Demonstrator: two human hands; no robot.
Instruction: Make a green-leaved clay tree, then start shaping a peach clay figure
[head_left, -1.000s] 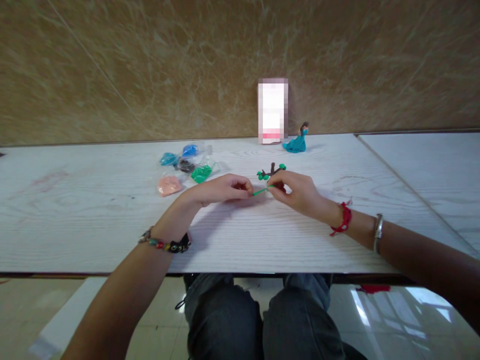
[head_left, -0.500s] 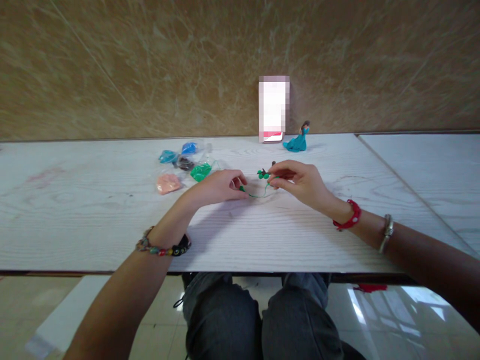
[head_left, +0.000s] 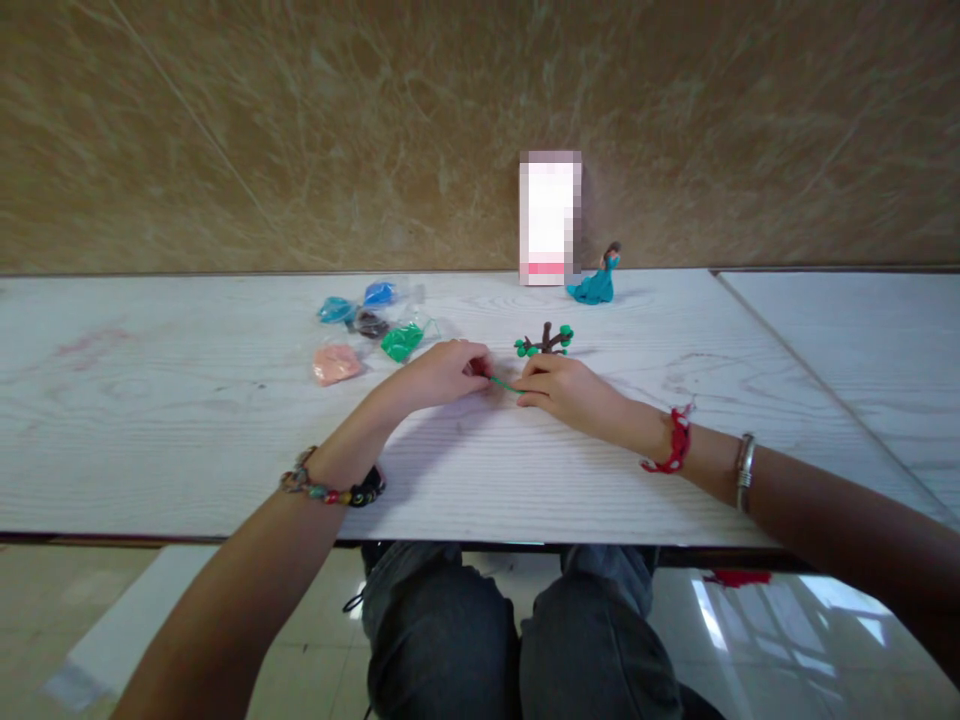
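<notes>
Pinching a green strand, left hand and right hand sit person's side of the tree, probably for control; green bag left of tree, likely handy.

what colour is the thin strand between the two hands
The strand is green, as the head view shows

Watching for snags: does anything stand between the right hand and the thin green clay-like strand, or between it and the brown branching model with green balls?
Nothing visible separates the right hand from the strand; its fingers meet one end. Toward the model, that hand stands partly in the way, overlapping its near side.
</notes>
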